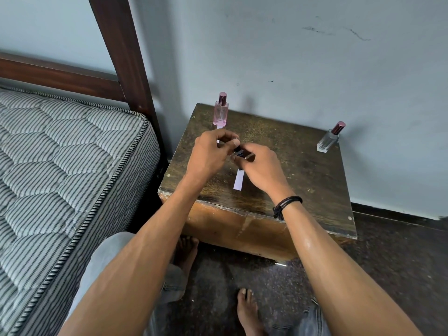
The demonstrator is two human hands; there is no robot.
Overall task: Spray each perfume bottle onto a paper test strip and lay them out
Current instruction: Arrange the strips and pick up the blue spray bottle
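Both hands, left hand (213, 146) and right hand (260, 166), pinch a small dark bottle (238, 152) (mostly hidden) directly above the paper strip (239, 181), whose long axis runs 12-to-6.

free: table (303, 170) right-centre | blocked: pink bottle (220, 112) rear-left, clear bottle (327, 141) rear-right

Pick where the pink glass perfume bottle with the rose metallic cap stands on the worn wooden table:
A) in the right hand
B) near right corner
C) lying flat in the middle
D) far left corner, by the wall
D: the pink glass perfume bottle with the rose metallic cap stands upright at the far left corner of the worn wooden table, beyond both hands, with the end of a white paper strip showing at its base.
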